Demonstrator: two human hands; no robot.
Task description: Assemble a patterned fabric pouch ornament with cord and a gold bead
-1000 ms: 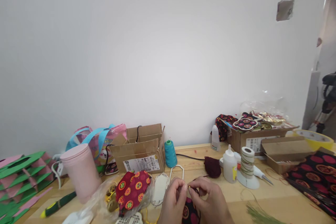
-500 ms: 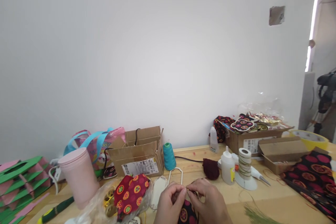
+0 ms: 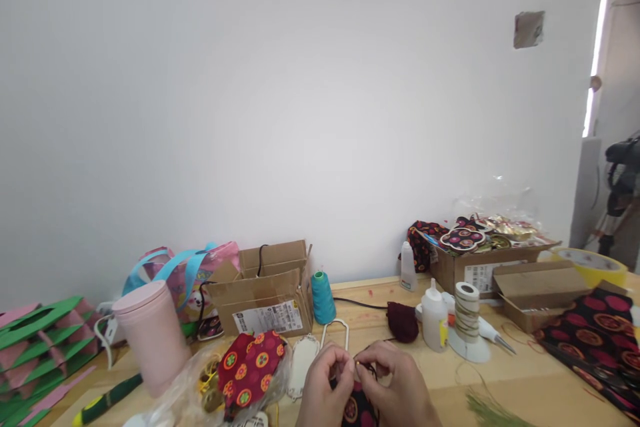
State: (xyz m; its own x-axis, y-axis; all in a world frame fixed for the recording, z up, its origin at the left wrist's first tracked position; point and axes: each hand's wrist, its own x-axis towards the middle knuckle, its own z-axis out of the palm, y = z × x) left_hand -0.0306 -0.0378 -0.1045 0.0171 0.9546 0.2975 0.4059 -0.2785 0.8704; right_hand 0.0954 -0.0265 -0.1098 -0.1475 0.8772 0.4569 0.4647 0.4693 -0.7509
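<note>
Side by side at the bottom middle, my left hand (image 3: 326, 388) and my right hand (image 3: 397, 381) meet at the fingertips. Both are closed in a pinch. Below and between them shows a dark patterned fabric piece (image 3: 356, 407), its lower part cut off by the frame edge. A thin dark cord (image 3: 373, 368) loops by my right fingers. Between the fingertips is a tiny gold-coloured spot (image 3: 357, 363), too small to name. Behind my left hand lie a white scalloped plaque (image 3: 301, 363) and a white frame-shaped piece (image 3: 346, 333).
Beyond my hands stand a teal thread cone (image 3: 323, 300), a ball of maroon yarn (image 3: 401, 321), a glue bottle (image 3: 434, 320) and a wound spool (image 3: 467, 313). Red patterned fabric (image 3: 253, 370) and a pink canister (image 3: 150, 333) lie left. Cardboard boxes (image 3: 273, 287) back the table.
My hands stay together in nearly the same place, with the fingers shifting slightly. The whole view has moved a touch; the things on the table have not moved.
</note>
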